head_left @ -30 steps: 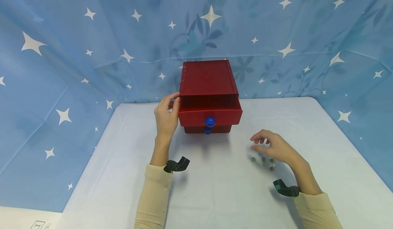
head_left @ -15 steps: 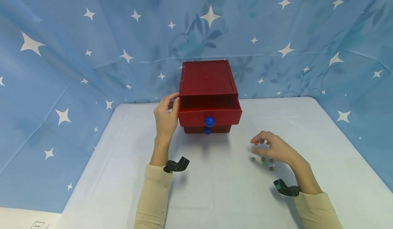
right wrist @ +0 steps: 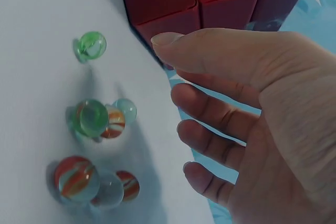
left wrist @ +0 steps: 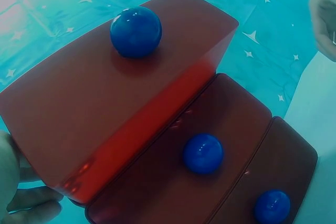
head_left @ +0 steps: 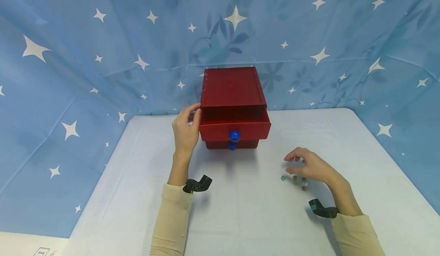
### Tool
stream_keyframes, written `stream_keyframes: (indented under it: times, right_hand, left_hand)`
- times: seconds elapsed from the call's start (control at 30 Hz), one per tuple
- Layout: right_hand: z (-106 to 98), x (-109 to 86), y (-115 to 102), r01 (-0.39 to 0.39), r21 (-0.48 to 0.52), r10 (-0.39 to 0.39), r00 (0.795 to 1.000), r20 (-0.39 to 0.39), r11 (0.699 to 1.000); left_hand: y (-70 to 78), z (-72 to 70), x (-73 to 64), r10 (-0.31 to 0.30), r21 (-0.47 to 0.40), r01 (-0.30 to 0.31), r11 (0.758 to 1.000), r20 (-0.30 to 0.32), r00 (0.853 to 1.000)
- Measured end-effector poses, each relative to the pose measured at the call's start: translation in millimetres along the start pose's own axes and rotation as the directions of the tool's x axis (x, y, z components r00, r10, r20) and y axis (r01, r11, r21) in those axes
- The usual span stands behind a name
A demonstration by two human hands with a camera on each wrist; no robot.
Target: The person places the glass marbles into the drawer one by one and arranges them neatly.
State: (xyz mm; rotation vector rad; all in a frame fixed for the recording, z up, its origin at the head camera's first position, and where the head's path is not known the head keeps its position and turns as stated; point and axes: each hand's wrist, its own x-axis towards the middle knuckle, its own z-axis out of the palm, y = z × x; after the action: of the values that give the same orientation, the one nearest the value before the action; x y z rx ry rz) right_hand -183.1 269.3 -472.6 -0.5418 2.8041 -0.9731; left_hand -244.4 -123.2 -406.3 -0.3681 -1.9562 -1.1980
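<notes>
A red cabinet (head_left: 232, 86) stands at the back of the table, its top drawer (head_left: 216, 131) pulled out. A round blue knob (left wrist: 136, 32) sits on that drawer's front. My left hand (head_left: 185, 132) rests against the cabinet's left side, with fingertips touching near the drawer's edge. Over the right of the table hovers my right hand (head_left: 311, 166), fingers loosely bent and holding nothing. Below it lie several glass marbles: a lone green marble (right wrist: 93, 44), a second green marble (right wrist: 90, 119), an orange-striped marble (right wrist: 77, 178) and a clear marble (right wrist: 108, 190) among them.
Two lower drawers, a middle drawer (left wrist: 173, 182) and a bottom drawer (left wrist: 283, 150), stay pushed in. A blue star-patterned cloth (head_left: 137, 38) hangs behind the white tabletop (head_left: 240, 210). Each wrist carries a black strap (head_left: 197, 184).
My right hand has shifted slightly right and toward me above the marbles. The left hand, cabinet and drawer have stayed put.
</notes>
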Motion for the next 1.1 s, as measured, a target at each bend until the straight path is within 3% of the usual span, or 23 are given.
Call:
stream_keyframes:
  times: [0.73,1.1]
  right_hand:
    - [0,-3.6,23,-0.121,0.016,0.120,0.992,0.023,0.993]
    - [4,-3.2,26,-0.148,0.020,0.146,0.986,0.080,0.989]
  left_hand:
    - [0.0,0.0,0.5,0.002,-0.006,-0.002,1.000,0.003,1.000]
    - [-0.5,0.2,0.0,-0.010,-0.010,0.010,1.000,0.008,1.000]
